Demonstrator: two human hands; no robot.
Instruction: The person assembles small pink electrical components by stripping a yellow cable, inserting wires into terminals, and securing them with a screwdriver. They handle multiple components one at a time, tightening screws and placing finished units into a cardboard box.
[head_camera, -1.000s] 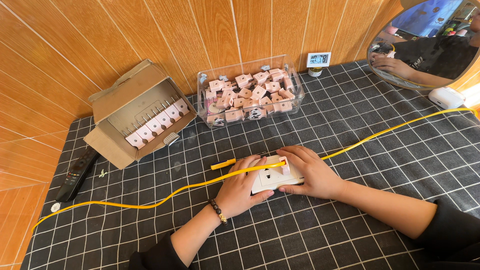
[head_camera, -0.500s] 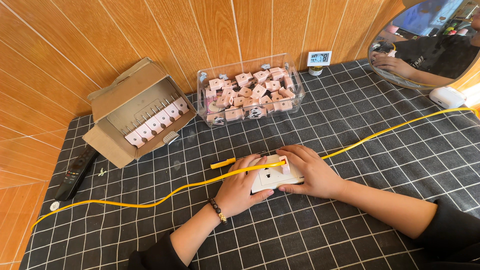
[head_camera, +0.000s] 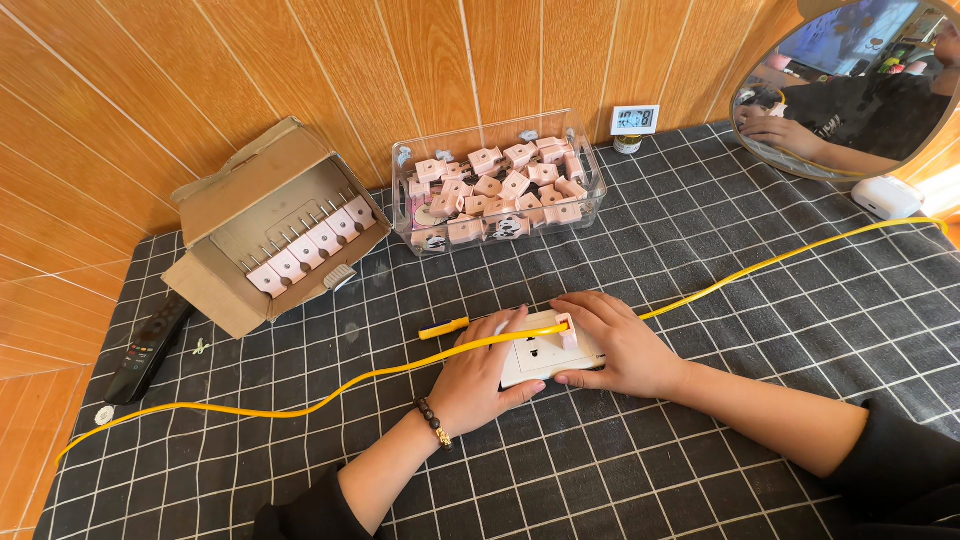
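We keep our left hand (head_camera: 487, 372) and right hand (head_camera: 622, 345) pressed flat on the white socket plate (head_camera: 537, 356) between them, steadying the pink plug (head_camera: 566, 330) squarely under the right fingertips.

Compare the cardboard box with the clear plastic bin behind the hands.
The cardboard box is brown and opaque, lying tipped with its flaps open; the clear plastic bin stands upright and see-through. In the cardboard box the pink plugs sit in a neat row, while in the clear plastic bin they lie in a loose heap. The cardboard box sits further left. Both rest on the checked cloth and hold the same kind of pink plugs.
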